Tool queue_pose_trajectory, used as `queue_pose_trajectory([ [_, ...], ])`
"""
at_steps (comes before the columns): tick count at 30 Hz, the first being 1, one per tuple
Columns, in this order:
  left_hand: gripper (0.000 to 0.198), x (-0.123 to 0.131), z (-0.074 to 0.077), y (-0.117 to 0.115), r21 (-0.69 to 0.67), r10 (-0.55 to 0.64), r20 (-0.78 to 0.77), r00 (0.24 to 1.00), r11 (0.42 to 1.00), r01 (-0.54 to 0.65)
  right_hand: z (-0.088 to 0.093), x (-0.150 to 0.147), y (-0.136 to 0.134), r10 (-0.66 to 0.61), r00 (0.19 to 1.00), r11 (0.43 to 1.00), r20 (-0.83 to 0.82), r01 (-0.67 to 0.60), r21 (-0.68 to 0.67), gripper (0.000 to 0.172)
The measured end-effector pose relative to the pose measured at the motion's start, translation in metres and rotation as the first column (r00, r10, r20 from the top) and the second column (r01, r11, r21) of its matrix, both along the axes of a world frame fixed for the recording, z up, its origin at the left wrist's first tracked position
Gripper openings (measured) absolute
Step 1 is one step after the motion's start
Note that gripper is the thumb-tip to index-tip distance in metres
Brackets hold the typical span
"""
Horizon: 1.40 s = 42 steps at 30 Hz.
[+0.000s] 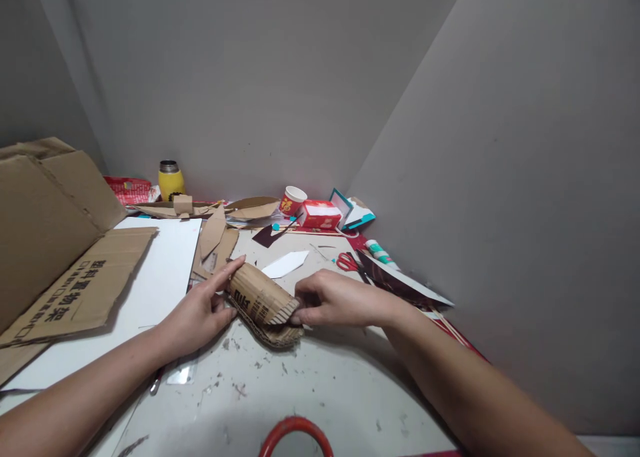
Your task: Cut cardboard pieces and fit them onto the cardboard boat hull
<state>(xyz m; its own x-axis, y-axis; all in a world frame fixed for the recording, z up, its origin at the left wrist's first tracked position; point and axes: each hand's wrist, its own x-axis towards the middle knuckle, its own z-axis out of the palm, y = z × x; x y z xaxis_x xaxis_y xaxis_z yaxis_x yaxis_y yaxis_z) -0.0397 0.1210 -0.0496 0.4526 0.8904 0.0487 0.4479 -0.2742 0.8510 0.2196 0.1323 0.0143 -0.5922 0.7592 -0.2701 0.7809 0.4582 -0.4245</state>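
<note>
Lying between the two hands, just above the middle of the table (350,390), is a curled piece of cardboard (263,293) with dark printing, its layers bent over into a rough tube. Its long axis slants from the far left toward the near right, so one end belongs to each hand and neither is clearly nearer. The left hand (200,310) spans the far end, partly spread: the forefinger stretches along the top edge and the thumb presses low on the near side, holding the piece between them. The right hand (333,299) is more closed, fingers bent and thumb tucked in at the ribbed, open end, seemingly pinching the edge; the fingertips are partly hidden, so the exact grip cannot be told. Beyond the cardboard lies a white paper piece (286,264), and past the right hand, farther back, the red-handled scissors (347,262). Nearest the person, a red loop (295,423) shows at the bottom edge of view, well apart from both hands.
</note>
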Motion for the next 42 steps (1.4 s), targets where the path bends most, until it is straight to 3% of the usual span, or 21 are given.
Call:
queue_pose_trajectory([
  [8, 0.077, 0.000, -0.001, 0.000, -0.002, 0.018, -0.014, 1.000, 1.000, -0.018, 0.038, 0.001, -0.034, 0.148, 0.989, 0.989, -0.022, -0.148, 0.014, 0.014],
  [11, 0.076, 0.000, -0.002, 0.000, -0.005, 0.015, -0.026, 1.000, 1.000, -0.015, 0.044, 0.000, -0.044, 0.182, 0.983, 0.983, 0.003, -0.182, 0.037, 0.015],
  [17, 0.074, 0.000, -0.002, 0.000, 0.001, 0.013, -0.003, 1.000, 1.000, -0.013, 0.028, 0.000, -0.034, 0.055, 0.998, 0.965, 0.043, -0.064, 0.253, 0.020],
  [22, 0.073, 0.001, -0.003, 0.000, 0.009, 0.015, -0.003, 1.000, 1.000, -0.015, 0.026, 0.003, -0.028, 0.039, 0.998, 0.969, 0.051, -0.050, 0.243, 0.024],
  [30, 0.077, -0.002, -0.004, 0.000, 0.028, 0.006, -0.012, 1.000, 1.000, -0.005, 0.037, -0.011, -0.051, 0.232, 0.969, 0.972, 0.089, -0.234, 0.024, 0.021],
  [36, 0.076, -0.002, -0.002, -0.002, 0.035, 0.002, -0.001, 1.000, 0.999, -0.002, 0.023, -0.030, -0.072, 0.425, 0.873, 0.902, 0.238, -0.431, -0.030, 0.028],
  [42, 0.076, -0.003, 0.003, -0.003, 0.002, -0.011, 0.008, 1.000, 1.000, 0.011, 0.010, -0.034, -0.087, 0.458, 0.855, 0.885, 0.244, -0.464, -0.036, 0.014],
])
